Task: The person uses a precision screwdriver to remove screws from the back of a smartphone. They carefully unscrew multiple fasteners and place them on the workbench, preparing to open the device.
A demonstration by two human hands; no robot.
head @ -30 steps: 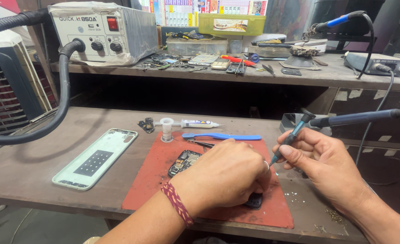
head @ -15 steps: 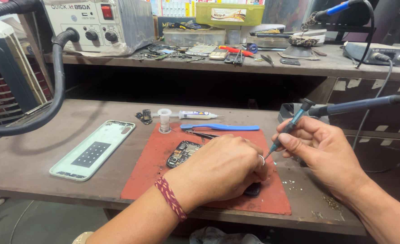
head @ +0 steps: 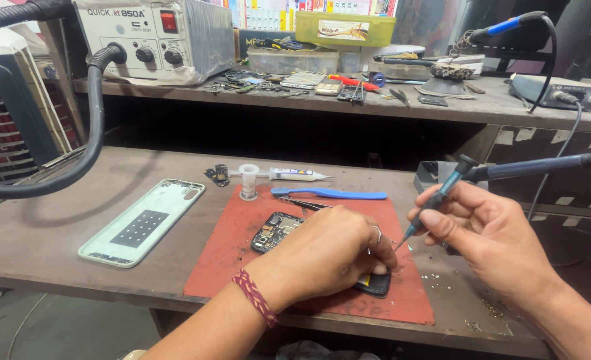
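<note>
- The left hand (head: 332, 250) lies palm down on the red mat (head: 229, 257). Its fingers are curled and press down on a dark phone board (head: 275, 230). A woven red band sits on the wrist.
- The hand covers most of the board. Only the board's left end and a dark bit near the mat's right edge show.
- The right hand (head: 489, 233) is lifted just beside the left hand. Its fingers pinch a thin screwdriver (head: 435, 199) like a pencil. The tip points down, close to the left hand's fingertips.
- I count two hands, one screwdriver, one board and one mat.
- On the mat's far edge lie one blue plastic pry tool (head: 332, 193) and one pair of tweezers (head: 302, 202).
- Just past the mat stand one small white pot (head: 248, 181) and one small syringe tube (head: 295, 175).
- One pale green phone back cover (head: 142, 221) lies on the table (head: 55, 247), left of the mat.
- A thick black hose (head: 89, 143) bends over the table's left side. It runs up to a grey box with knobs (head: 155, 37) on the shelf.
- A dark wand with a cable (head: 542, 165) reaches in from the right, just behind the right hand.
</note>
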